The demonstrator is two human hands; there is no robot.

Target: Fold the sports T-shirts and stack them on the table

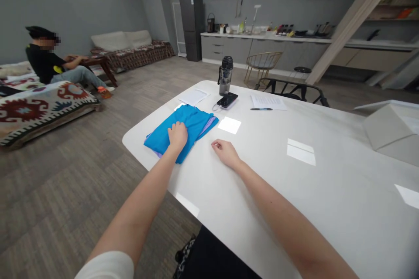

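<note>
A folded bright blue cloth (193, 117), which looks like a garment, lies near the left end of the white table (262, 152). Purple fabric (208, 125) peeks out from between its layers at the right and along the lower left edge. My left hand (178, 135) rests on top of the blue cloth with its fingers curled down against it; the fingertips are hidden. To the right of the pile, my right hand (225, 151) lies on the bare tabletop, fingers loosely curled in, and nothing shows in them.
Beyond the cloth are a paper sheet (194, 96), a dark bottle (225, 76), a phone (227, 100) and a printed sheet (268, 102) with a pen (261, 109). A white box (389, 127) stands at right. Another person (46, 59) sits at far left.
</note>
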